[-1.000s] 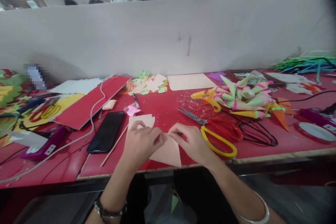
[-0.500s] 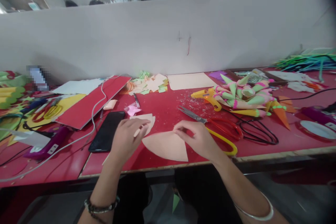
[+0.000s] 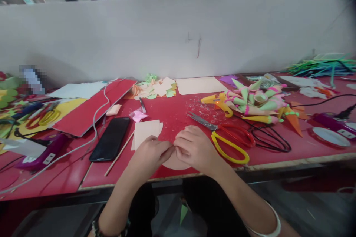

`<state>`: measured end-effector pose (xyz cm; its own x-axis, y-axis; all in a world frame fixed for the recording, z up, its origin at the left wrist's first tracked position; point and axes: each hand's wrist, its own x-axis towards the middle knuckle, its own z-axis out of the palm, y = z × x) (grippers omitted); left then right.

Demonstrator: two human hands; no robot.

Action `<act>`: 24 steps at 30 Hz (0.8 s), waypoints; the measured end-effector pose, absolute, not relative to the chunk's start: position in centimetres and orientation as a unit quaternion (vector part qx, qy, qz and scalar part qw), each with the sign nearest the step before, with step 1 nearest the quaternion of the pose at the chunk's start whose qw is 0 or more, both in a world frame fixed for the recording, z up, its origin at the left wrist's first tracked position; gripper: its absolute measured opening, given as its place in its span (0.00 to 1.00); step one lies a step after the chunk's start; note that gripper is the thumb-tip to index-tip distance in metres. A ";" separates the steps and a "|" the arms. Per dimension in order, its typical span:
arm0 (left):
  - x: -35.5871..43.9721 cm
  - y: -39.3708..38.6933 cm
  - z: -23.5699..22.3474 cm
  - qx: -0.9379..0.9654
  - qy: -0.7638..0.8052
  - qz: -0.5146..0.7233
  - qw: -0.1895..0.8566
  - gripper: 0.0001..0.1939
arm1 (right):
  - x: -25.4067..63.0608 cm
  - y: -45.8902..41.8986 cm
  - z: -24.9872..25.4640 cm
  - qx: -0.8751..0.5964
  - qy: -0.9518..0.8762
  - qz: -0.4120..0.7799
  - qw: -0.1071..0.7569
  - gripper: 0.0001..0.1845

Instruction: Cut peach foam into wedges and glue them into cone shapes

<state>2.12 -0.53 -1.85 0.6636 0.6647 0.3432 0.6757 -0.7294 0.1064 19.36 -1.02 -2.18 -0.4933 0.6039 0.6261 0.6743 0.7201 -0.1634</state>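
A pale peach fan-shaped piece of paper [image 3: 178, 162] lies near the table's front edge, mostly covered by my hands. My left hand [image 3: 152, 152] pinches the paper's upper edge, fingertips pressed together. Right against it, my right hand [image 3: 196, 150] has its fingers curled and closed on the same paper. The two sets of fingertips meet above the sheet. Beyond my left hand rest peach paper squares [image 3: 146, 129]. A thin wooden stick [image 3: 119, 153] lies beside them. To the right of my right hand are scissors [image 3: 219, 133] with one red and one yellow handle.
A black phone [image 3: 110, 139] and a red board [image 3: 96, 107] lie to the left. A yellow glue gun [image 3: 218, 102] sits beside a pile of paper cones [image 3: 256, 98], its black cord looping behind the scissors. Purple power strips [image 3: 44, 152] stand at both sides.
My left hand has moved right and down from the paper squares to the fan-shaped paper. My hands have come together over it, and the squares and stick now show more fully.
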 end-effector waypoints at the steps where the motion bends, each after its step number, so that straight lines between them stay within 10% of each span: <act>1: 2.3 -0.6 -1.9 -0.914 -0.359 -0.190 0.015 0.18 | 19.2 -1.1 -2.2 -0.371 -0.862 -0.062 0.339 0.07; 10: 1.7 -0.9 -1.0 -0.908 -0.370 -0.192 -0.039 0.17 | 22.2 -0.4 -1.9 -0.457 -0.811 -0.090 0.355 0.08; 15: 1.2 -0.8 -0.4 -0.889 -0.413 -0.181 -0.078 0.15 | 23.0 -0.4 -1.5 -0.481 -0.729 0.116 0.473 0.06; 24: 3.2 -0.7 -1.3 -0.886 -0.394 -0.219 0.114 0.10 | 19.9 -1.5 -1.8 -0.425 -0.817 0.209 0.328 0.14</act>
